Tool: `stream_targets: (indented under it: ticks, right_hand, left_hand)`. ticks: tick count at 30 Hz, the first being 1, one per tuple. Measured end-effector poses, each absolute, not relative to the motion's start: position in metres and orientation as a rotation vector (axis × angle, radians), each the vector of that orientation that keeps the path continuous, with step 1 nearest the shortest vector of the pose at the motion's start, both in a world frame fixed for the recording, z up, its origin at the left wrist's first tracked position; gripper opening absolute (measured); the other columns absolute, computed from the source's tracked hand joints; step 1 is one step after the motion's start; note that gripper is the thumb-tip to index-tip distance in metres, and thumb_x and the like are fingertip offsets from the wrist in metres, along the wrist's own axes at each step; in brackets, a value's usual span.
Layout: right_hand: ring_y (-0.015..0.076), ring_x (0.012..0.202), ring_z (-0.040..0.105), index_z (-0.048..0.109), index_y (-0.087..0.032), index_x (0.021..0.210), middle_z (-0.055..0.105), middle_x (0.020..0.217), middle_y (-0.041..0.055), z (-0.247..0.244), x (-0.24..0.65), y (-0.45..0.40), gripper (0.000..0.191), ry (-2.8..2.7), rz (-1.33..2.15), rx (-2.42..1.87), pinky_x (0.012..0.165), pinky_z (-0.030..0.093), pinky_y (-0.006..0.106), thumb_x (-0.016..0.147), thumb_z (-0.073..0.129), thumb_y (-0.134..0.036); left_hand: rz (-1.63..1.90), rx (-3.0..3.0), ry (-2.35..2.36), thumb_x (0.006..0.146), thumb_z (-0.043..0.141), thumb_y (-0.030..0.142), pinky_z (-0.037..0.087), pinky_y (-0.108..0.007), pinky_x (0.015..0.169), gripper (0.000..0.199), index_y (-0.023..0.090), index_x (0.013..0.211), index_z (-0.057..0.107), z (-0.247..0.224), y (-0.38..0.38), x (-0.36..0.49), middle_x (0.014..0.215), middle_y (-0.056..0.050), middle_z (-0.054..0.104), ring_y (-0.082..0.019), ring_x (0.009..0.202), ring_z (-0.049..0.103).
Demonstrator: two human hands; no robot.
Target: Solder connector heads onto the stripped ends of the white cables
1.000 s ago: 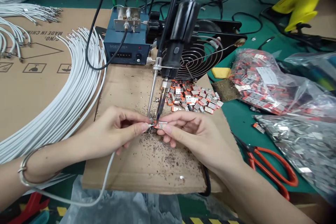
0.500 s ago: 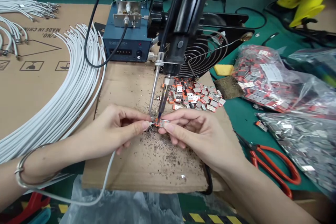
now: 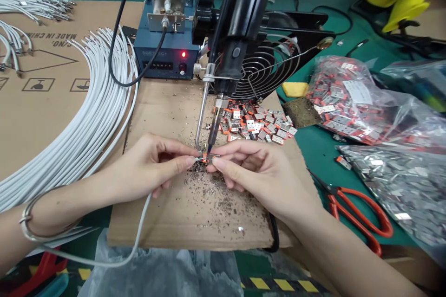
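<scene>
Between thumb and fingers, my left hand (image 3: 158,162) pinches a white cable (image 3: 142,216) close to its end; the rest loops down past my wrist. My right hand (image 3: 249,164) is closed on a small USB connector (image 3: 212,158) of silver metal and orange plastic. The cable end meets the connector's orange side. Directly above, the tip of a mounted soldering iron (image 3: 213,134) reaches down to that joint. A thin metal solder feed tube (image 3: 202,120) ends beside the tip. My fingertips partly hide the connector.
Loose USB connectors (image 3: 259,123) lie in a pile behind my right hand. A bundle of white cables (image 3: 94,111) curves along the left. The blue solder feeder (image 3: 165,51) and a black fan (image 3: 258,69) stand behind. Red-handled scissors (image 3: 365,213) and bags of connectors (image 3: 348,102) lie on the right.
A red light on the blue feeder now glows brightly. The view has shifted slightly; both hands keep their hold, and the connector looks slightly turned or shifted under the iron tip.
</scene>
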State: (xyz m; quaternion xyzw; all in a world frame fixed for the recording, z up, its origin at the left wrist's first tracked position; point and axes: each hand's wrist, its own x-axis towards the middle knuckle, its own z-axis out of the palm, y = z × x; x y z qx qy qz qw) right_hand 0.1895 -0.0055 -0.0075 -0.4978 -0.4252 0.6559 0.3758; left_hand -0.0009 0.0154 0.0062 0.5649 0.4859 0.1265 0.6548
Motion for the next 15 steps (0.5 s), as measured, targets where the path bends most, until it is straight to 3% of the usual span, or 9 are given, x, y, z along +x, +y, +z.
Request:
stream_targets:
  ticks: [6, 15]
  right_hand:
    - [0.0066, 0.041, 0.05, 0.068, -0.018, 0.073, 0.069, 0.061, 0.0008, -0.0062, 0.1879, -0.0051, 0.008, -1.113, 1.648, -1.3, 0.037, 0.043, 0.019, 0.065, 0.072, -0.02]
    - [0.0071, 0.041, 0.052, 0.069, -0.018, 0.074, 0.07, 0.061, 0.0014, -0.0086, 0.1914, -0.0049, 0.009, -1.143, 1.695, -1.265, 0.036, 0.038, 0.019, 0.068, 0.072, -0.024]
  left_hand:
    - [0.261, 1.285, 1.123, 0.082, 0.057, 0.028, 0.034, -0.013, 0.031, 0.025, 0.014, 0.099, 0.069, 0.0054, 0.0156, -0.0015, 0.04, 0.006, 0.046, -0.005, 0.032, 0.042]
    - [0.263, 1.261, 1.111, 0.082, 0.058, 0.026, 0.034, -0.011, 0.029, 0.018, 0.015, 0.089, 0.07, 0.01, 0.0169, -0.0008, 0.041, 0.007, 0.043, -0.004, 0.031, 0.038]
